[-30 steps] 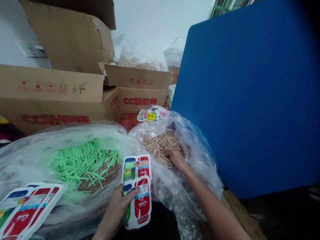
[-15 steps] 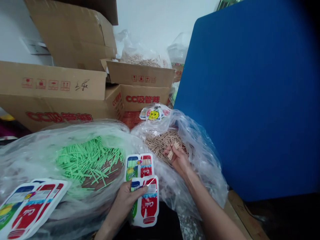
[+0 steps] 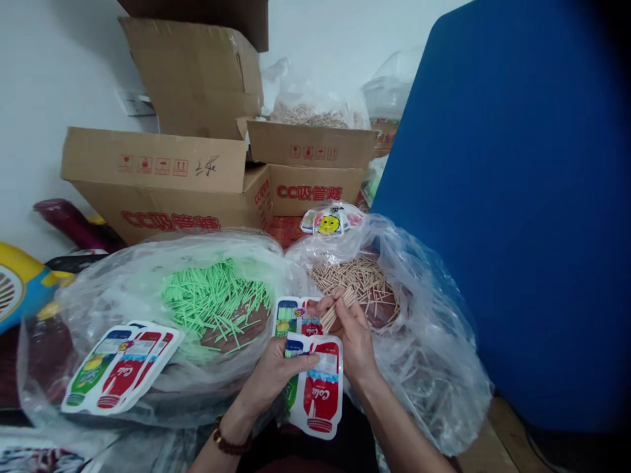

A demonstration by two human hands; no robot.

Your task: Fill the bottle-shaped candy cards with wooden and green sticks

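My left hand (image 3: 277,369) grips a bottle-shaped Cola and lemon candy packet (image 3: 320,394), thumb pressed across its front. Just behind it is a second packet (image 3: 286,314), with green sticks showing in its left window. Between the fingers of my right hand (image 3: 355,335) is a small bundle of tan candy sticks (image 3: 338,312), held slanted close above the packets. Beyond that hand, a loose pile of tan sticks (image 3: 365,279) lies in an opened clear plastic bag (image 3: 434,348). Green sticks (image 3: 211,295) fill another opened bag (image 3: 118,269) to the left.
Several flat packets (image 3: 123,368) lie fanned on the left bag. Cardboard boxes (image 3: 167,203) with red print stand behind. A blue panel (image 3: 503,197) leans along the right side. Packets with a yellow face (image 3: 329,225) rest past the bags. A yellow-and-blue object (image 3: 29,289) is at far left.
My right hand has drawn back from the tan pile toward the packets, carrying the bundle of sticks. My left hand keeps its hold. The camera view has shifted left.
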